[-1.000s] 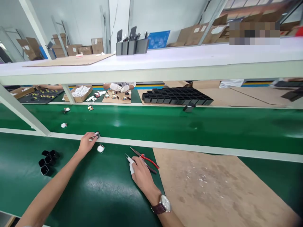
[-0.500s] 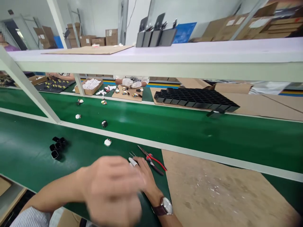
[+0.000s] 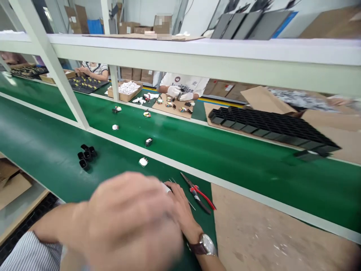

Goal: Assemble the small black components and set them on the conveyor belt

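My left hand is close to the camera and smeared by motion. Its fingers look curled, and whatever is inside them is hidden. Behind it, my right hand, with a watch on the wrist, rests low on the green bench. Its fingers are bent around something mostly covered by my left hand; a white tip and thin metal lines show beside them. Red-and-black pliers lie just right of my right hand. A small white-topped part sits beyond both hands.
Several black cups stand on the left. Small parts lie on the green belt. Beyond it are a block of black housings and a co-worker's gloved hands. Cardboard covers the right side. A shelf spans overhead.
The view has swung, so the bench things appear farther right. My left hand stays in front of my right hand, still blurred. My right hand keeps its place beside the pliers.
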The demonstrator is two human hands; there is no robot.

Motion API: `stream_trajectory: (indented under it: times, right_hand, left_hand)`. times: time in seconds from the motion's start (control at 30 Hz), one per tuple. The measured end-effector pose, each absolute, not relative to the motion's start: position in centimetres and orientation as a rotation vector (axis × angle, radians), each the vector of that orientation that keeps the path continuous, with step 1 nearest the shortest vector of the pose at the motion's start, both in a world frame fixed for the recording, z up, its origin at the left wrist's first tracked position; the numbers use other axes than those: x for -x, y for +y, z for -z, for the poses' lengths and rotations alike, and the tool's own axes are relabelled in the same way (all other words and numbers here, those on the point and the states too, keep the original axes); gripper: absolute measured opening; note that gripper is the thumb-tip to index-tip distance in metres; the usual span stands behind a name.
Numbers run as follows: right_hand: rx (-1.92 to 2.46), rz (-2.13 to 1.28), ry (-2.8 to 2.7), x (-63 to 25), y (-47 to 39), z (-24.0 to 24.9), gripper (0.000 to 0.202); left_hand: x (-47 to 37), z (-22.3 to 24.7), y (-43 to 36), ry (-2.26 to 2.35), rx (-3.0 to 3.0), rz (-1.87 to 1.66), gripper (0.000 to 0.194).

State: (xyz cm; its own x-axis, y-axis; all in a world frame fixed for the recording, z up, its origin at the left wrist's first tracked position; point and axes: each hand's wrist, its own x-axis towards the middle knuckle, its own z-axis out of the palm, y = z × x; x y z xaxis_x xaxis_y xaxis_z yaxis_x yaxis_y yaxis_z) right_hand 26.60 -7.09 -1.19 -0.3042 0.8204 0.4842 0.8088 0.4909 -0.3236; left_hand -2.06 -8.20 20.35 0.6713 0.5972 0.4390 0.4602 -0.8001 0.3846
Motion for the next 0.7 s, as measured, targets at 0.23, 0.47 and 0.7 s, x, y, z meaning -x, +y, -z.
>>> stream_trajectory:
  times: [0.23,0.47,0.7]
  right_hand:
    - [1.349,-0.126,-2.174,-24.0,-2.4,0.9,0.046]
    - [1.279,-0.169,-2.18,-19.1,4.2,0.3,0.05]
    - [1.383,-0.025,-2.181,-21.3,-0.2,0.9,0.016]
  left_hand:
    - [13.5,-17.1,2.9,2.028,-2.667,-0.582,0.032]
    - [18.8,-7.6,6.8,2.26,-2.541,-0.223,0.031]
    - [12.1,-7.7,5.0,1.486,-2.62,-0.552,0.027]
